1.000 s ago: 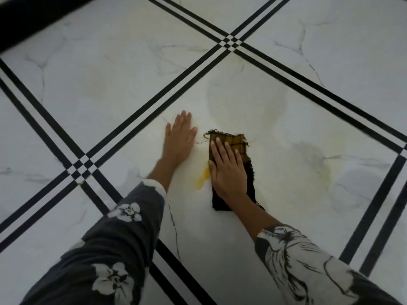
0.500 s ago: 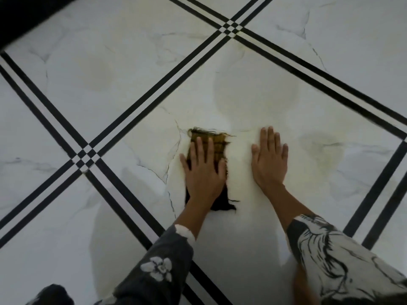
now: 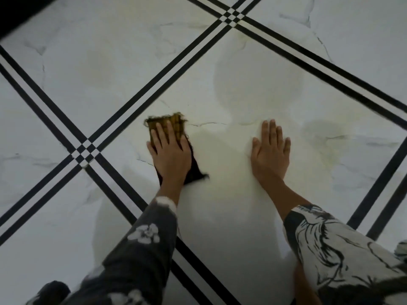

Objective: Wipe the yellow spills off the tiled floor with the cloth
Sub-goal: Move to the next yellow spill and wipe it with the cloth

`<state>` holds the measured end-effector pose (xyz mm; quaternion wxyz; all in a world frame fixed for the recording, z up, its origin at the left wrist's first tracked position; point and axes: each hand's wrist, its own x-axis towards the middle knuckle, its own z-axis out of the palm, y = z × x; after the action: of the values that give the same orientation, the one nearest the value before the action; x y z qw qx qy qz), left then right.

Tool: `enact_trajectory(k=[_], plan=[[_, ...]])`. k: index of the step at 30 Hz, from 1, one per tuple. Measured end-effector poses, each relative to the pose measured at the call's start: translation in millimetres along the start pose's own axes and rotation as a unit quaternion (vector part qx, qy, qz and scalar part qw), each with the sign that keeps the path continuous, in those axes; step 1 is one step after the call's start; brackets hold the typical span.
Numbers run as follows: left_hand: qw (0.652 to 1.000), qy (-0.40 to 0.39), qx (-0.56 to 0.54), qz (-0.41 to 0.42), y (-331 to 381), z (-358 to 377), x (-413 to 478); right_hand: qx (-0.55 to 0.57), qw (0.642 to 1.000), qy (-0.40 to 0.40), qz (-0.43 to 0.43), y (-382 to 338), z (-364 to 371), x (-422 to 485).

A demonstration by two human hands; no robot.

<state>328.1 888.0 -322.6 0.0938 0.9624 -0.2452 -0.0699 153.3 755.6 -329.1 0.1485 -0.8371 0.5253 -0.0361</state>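
Observation:
A dark cloth (image 3: 195, 172), its frayed far end stained yellow-brown, lies flat on the white marble tile (image 3: 220, 205). My left hand (image 3: 169, 148) presses on it with straight, spread fingers and covers its middle. To the right, my right hand (image 3: 269, 150) rests palm down on the bare tile, about a hand's width from the cloth. A faint yellowish stain (image 3: 323, 130) shows just right of that hand, and a pale ring-shaped mark (image 3: 255, 80) lies further ahead. No bright yellow puddle is visible.
Double black border lines cross just left of the cloth (image 3: 84, 153) and again at the far top (image 3: 231, 16). A dark edge (image 3: 19, 9) fills the top left corner. My patterned sleeves and a dark knee (image 3: 52, 291) fill the near edge.
A second ago my right hand pressed the cloth beside a yellow smear. My left hand then took over the cloth and has slid it left toward the line crossing; the smear is gone.

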Motion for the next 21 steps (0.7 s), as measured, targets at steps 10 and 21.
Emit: enact_trajectory(k=[10,21], plan=[[0.973,-0.053,0.008,0.223,21.2,3.4,-5.1,-0.003,1.000,-0.001,-0.004,1.8,-0.2,0.6],[0.982,-0.022,0.014,0.189,107.9,18.1,76.0,-0.006,1.000,0.004,-0.004,1.0,-1.6,0.5]])
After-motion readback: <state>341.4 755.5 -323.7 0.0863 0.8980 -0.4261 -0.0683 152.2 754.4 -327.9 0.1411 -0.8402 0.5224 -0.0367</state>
